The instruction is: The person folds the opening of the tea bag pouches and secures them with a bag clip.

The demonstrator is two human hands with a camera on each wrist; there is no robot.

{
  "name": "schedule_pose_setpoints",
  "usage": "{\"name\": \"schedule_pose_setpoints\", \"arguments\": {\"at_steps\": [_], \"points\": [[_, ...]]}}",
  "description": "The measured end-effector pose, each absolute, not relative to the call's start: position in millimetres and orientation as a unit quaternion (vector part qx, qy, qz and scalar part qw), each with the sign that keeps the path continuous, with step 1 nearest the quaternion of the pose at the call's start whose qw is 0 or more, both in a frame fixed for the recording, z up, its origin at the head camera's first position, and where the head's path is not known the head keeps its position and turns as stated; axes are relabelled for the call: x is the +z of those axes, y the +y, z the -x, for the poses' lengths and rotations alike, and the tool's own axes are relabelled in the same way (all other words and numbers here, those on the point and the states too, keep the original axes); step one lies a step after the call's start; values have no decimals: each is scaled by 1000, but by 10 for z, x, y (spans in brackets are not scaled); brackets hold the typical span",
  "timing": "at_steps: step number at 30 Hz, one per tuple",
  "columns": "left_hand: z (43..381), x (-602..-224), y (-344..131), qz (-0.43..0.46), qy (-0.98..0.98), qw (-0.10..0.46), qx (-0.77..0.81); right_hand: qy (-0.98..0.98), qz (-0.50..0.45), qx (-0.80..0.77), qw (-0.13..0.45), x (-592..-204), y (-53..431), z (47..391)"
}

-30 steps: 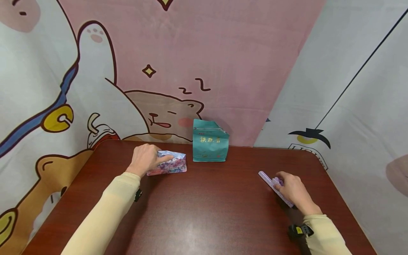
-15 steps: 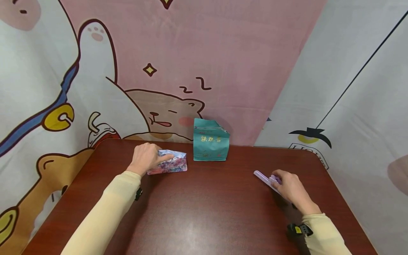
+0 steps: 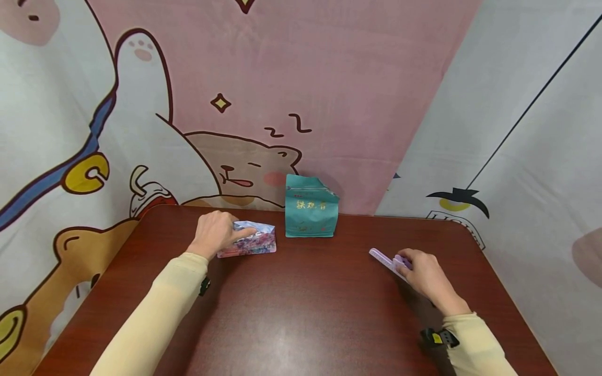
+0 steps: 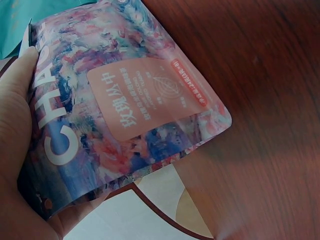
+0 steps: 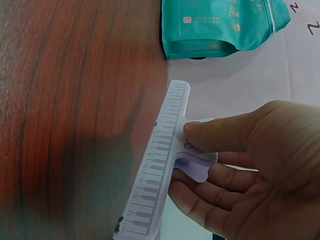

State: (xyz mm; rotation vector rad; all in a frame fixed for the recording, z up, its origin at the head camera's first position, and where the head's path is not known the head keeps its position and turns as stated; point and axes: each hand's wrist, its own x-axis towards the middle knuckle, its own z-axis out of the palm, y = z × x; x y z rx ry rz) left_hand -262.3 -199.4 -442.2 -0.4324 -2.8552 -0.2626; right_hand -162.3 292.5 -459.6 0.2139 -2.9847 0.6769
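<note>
My left hand (image 3: 213, 234) grips a floral-printed pouch (image 3: 256, 241) by its top, near the table's back left. In the left wrist view the pouch (image 4: 120, 95) shows the letters CHA, a pink label and a red strip; the thumb lies along its top edge. Over the right side of the table, my right hand (image 3: 428, 274) pinches a lilac clip (image 3: 386, 261) by its handles. The right wrist view shows the clip's long bar (image 5: 155, 165) printed with piano keys, the thumb on one handle and fingers behind the other. Whether its jaws part is hard to tell.
A teal pouch (image 3: 311, 211) with gold characters stands upright at the table's back edge, between my hands, its top right corner folded. The brown wooden table (image 3: 301, 303) meets a cartoon-printed cloth (image 3: 357, 104) behind it.
My right hand has brought the clip slightly left and up, toward the middle of the table. My left hand and both pouches look the same.
</note>
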Motion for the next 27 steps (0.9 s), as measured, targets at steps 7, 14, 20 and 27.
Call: {"name": "schedule_pose_setpoints", "arguments": {"at_steps": [7, 14, 20, 27], "points": [[2629, -4426, -1997, 147, -977, 122, -91, -968, -91, 224, 62, -4563, 2849, 1641], [2627, -4429, -1993, 151, -976, 129, -93, -968, -94, 221, 76, -4519, 2764, 1644], [2627, -4422, -1990, 147, -977, 125, -90, -966, -102, 225, 83, -4497, 2701, 1661], [2628, -4423, -1990, 142, -979, 116, -88, -963, -111, 232, 86, -4487, 2623, 1678]]}}
